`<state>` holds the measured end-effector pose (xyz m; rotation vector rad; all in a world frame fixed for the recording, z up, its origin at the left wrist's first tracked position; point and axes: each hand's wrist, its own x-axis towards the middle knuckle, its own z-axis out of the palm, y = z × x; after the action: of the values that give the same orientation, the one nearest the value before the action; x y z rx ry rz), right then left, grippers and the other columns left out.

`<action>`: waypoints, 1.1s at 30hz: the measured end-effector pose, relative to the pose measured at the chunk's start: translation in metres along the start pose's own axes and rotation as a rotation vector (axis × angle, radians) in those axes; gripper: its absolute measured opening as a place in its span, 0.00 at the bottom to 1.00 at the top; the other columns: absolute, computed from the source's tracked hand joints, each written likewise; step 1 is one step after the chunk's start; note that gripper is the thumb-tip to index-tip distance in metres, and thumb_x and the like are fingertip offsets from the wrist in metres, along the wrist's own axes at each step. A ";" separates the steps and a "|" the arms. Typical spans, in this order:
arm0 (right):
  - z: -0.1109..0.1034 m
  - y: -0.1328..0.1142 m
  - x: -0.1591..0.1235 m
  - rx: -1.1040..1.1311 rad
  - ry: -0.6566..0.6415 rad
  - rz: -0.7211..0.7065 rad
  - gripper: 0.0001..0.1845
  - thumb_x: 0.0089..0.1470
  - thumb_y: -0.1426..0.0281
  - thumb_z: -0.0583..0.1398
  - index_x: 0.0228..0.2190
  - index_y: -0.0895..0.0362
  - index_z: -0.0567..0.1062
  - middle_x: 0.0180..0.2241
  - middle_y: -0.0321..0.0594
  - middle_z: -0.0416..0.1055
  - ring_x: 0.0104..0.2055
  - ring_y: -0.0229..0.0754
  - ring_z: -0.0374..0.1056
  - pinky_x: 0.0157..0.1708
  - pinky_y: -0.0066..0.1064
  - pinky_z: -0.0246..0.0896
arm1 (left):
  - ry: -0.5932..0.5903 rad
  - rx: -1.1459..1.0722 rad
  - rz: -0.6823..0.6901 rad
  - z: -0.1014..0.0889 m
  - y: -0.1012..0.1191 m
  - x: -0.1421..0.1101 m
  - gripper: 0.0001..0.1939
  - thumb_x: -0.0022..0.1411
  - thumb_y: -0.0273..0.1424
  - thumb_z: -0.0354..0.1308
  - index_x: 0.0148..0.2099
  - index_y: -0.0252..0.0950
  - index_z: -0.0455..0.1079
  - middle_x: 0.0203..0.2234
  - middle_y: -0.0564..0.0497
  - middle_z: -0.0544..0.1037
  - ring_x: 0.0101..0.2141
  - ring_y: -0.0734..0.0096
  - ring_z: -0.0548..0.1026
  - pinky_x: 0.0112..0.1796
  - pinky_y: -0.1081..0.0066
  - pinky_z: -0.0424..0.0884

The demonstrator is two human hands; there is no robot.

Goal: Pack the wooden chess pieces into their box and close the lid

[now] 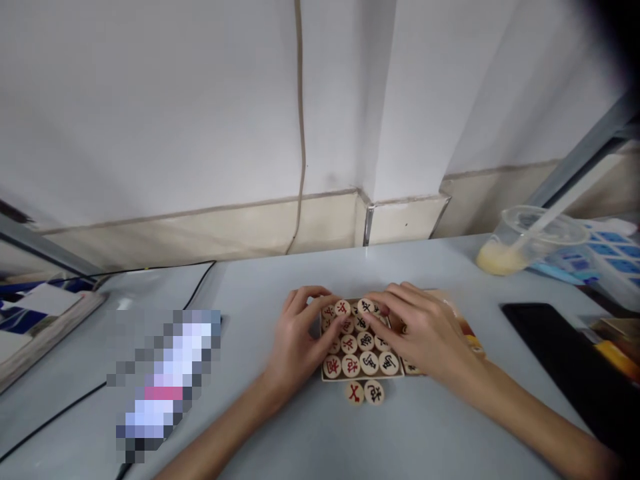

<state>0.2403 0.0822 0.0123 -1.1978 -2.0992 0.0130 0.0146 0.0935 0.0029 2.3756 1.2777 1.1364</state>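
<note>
Because your forearms reach in from either side, your left hand (303, 333) and right hand (425, 327) meet over the box (363, 380) without crossing. The left seems to pinch a red piece (343, 307) between thumb and forefinger, the right a black piece (365, 306) likewise; each grip is closed to about a piece's width. Holding them near the edge probably leaves the inked faces readable to you. Both are at the far part of the box, over other pieces; whether they touch those below, I can't tell.

The box's low walls likely hold the rows together. In the front row, red marks sit left and black right, which matches the colour in each hand. Two loose pieces (374, 392) lie side by side just outside the near wall, perhaps within easy reach on purpose. Your right hand partly covers a tray (415, 374) beside the box, while the cup (505, 257) stands well apart, safely off your elbows' path.
</note>
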 end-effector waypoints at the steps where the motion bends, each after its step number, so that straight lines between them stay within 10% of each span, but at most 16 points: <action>1: 0.001 0.000 0.000 -0.006 0.002 0.013 0.10 0.64 0.66 0.59 0.45 0.54 0.77 0.35 0.37 0.75 0.36 0.40 0.68 0.39 0.35 0.64 | -0.010 0.001 -0.011 0.000 -0.001 0.000 0.11 0.68 0.33 0.61 0.52 0.42 0.75 0.48 0.47 0.74 0.49 0.61 0.72 0.50 0.58 0.70; 26: -0.006 0.002 0.003 0.099 -0.063 0.022 0.12 0.66 0.71 0.55 0.45 0.53 0.78 0.39 0.35 0.79 0.40 0.41 0.68 0.41 0.38 0.62 | 0.003 0.078 -0.001 -0.009 0.001 -0.002 0.07 0.71 0.27 0.54 0.42 0.38 0.74 0.44 0.47 0.76 0.47 0.61 0.72 0.47 0.59 0.69; 33: -0.029 -0.030 -0.023 0.233 0.008 0.091 0.07 0.64 0.71 0.57 0.38 0.52 0.76 0.33 0.35 0.74 0.35 0.38 0.69 0.35 0.32 0.63 | 0.021 0.194 0.127 -0.031 0.050 -0.030 0.06 0.66 0.23 0.59 0.42 0.39 0.71 0.32 0.53 0.77 0.31 0.69 0.74 0.33 0.67 0.64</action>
<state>0.2419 0.0383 0.0309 -1.1476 -1.9723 0.2865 0.0142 0.0352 0.0335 2.6247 1.3153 1.1213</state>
